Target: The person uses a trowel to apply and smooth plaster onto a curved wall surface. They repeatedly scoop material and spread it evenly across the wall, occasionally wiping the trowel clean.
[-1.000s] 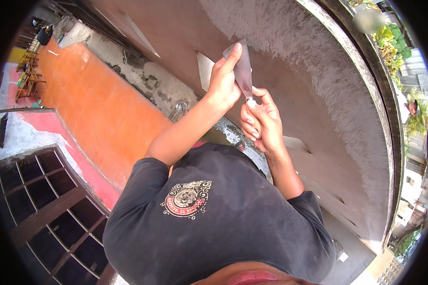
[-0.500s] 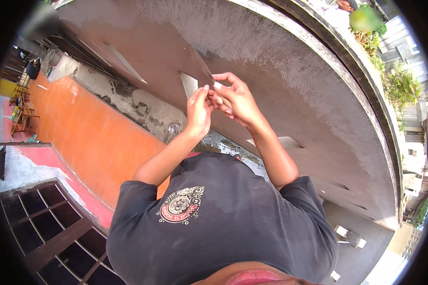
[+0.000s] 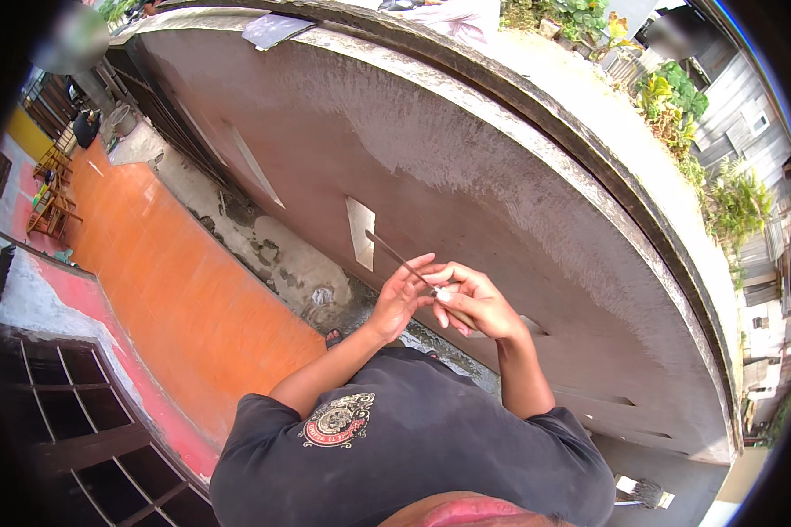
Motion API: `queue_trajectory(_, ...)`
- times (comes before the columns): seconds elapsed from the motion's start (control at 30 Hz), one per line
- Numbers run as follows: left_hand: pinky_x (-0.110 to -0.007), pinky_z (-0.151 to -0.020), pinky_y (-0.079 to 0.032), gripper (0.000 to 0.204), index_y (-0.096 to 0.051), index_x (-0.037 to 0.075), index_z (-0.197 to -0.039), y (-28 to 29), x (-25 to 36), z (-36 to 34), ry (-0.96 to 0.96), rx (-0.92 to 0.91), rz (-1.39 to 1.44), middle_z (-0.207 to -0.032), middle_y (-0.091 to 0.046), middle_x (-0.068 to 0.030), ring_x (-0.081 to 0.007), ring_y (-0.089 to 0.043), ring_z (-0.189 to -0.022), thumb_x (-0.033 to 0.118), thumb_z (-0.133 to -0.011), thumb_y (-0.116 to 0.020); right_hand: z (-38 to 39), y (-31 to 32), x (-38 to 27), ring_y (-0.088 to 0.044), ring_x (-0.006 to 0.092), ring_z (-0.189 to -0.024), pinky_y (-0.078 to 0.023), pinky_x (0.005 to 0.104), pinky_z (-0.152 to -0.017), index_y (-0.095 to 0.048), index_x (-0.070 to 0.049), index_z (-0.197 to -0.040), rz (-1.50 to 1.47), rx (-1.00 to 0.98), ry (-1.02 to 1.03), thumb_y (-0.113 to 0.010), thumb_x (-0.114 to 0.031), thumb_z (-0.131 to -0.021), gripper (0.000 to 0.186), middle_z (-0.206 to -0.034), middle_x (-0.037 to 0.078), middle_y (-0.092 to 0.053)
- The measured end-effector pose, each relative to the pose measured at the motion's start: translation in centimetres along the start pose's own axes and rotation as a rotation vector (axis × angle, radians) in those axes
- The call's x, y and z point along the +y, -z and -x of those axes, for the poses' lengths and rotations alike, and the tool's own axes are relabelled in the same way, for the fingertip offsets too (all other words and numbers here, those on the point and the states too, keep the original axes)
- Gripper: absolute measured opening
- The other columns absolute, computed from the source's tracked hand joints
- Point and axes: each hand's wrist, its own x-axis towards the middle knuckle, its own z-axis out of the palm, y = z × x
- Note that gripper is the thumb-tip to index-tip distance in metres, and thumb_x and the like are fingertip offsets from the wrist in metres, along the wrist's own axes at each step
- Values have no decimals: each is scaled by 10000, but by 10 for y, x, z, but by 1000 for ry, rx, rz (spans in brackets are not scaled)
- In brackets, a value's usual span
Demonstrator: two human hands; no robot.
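Observation:
In front of my chest, my right hand (image 3: 473, 303) is closed around the pale handle of a knife (image 3: 402, 263). Its thin dark blade points away from me toward the upper left and is seen nearly edge-on. A bright white spot shows at the right thumb's tip; I cannot tell whether it is the nail or something small. My left hand (image 3: 399, 303) is close beside it, fingers apart and loosely bent. The left fingertips reach the blade near the handle; whether they press on it is unclear.
A curved grey-brown wall (image 3: 466, 189) with slot openings stands ahead. On its top lies a pale flat sheet (image 3: 275, 30). Orange tiled floor (image 3: 185, 272) stretches left, with wooden chairs (image 3: 54, 211) at its far end. Potted plants (image 3: 668, 110) grow beyond the wall; a brush (image 3: 646, 493) sits lower right.
Both hands have come down and nearer to my chest in the view. The knife's blade has turned from showing its flat to nearly edge-on, and the left fingers have opened out.

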Motion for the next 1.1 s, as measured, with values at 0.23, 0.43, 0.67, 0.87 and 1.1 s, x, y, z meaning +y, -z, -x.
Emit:
queue_trajectory(0.23,-379,-811,-582,288,-631,72,-1093,26,16,14,-32,207,281,-1136,-643,-91,-197,-652,-967,338,-985,-649,-35,-24,71,-497,77,-446,-387,215,-407,-485,-36,-1297,20,72,-20,-503,-130,-1052,263,-739,86,-632)
queue_trajectory(0.43,-380,-890,-509,190,-654,82,-1021,32,29,35,-126,396,203,-1019,-670,-52,-174,-634,-979,271,-999,-648,-29,-30,-2,-684,308,-1034,-547,405,-814,-515,-96,-1434,1148,-20,149,-660,-295,-955,539,-1133,126,-686)
queue_trajectory(0.67,-338,-869,-490,165,-651,79,-1003,48,50,55,-261,493,3,-929,-683,-44,-151,-634,-914,244,-1000,-653,-19,-97,-105,-668,339,-1117,-554,509,-916,-526,-19,-1407,403,-496,911,-614,-476,-975,635,-1193,189,-652)
queue_trajectory(0.87,-300,-863,-501,144,-648,36,-1036,21,43,58,-272,415,-240,-925,-702,-64,-144,-648,-890,176,-1003,-651,-26,-160,-106,-680,319,-1094,-533,526,-960,-558,-31,-1355,236,-735,1138,-585,-418,-995,530,-1179,163,-660)
queue_trajectory(1.1,-308,-838,-525,183,-651,3,-1040,-1,34,63,-286,376,-350,-945,-713,-86,-143,-658,-881,181,-998,-661,-53,-177,-87,-679,297,-1098,-514,507,-993,-597,-36,-1291,291,-733,1109,-593,-339,-990,427,-1163,141,-672)
